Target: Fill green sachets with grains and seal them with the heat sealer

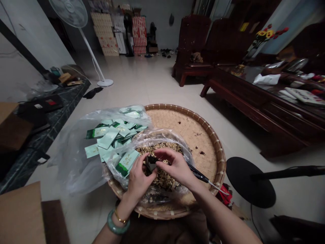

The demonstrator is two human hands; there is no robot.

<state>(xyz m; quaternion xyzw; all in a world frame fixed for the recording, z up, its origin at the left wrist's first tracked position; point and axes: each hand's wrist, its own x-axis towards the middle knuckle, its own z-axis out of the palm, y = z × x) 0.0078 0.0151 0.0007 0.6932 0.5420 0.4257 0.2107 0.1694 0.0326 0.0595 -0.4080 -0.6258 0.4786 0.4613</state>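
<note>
the left hand and right hand have their fingers curled nearly shut on a small dark packet, above a heap of dried flakes on the round woven tray. much of the heap remains; green packets lie in a clear plastic bag at the tray's left edge, their contents not visible.

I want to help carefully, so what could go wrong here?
The loose brown granules lie in an open clear plastic bag under the left hand and right hand, so some might spill onto the bamboo tray. The thin metal end of the black-handled tool could perhaps poke that bag. The pale green sachets piled by the tray's edge might slide off.
</note>
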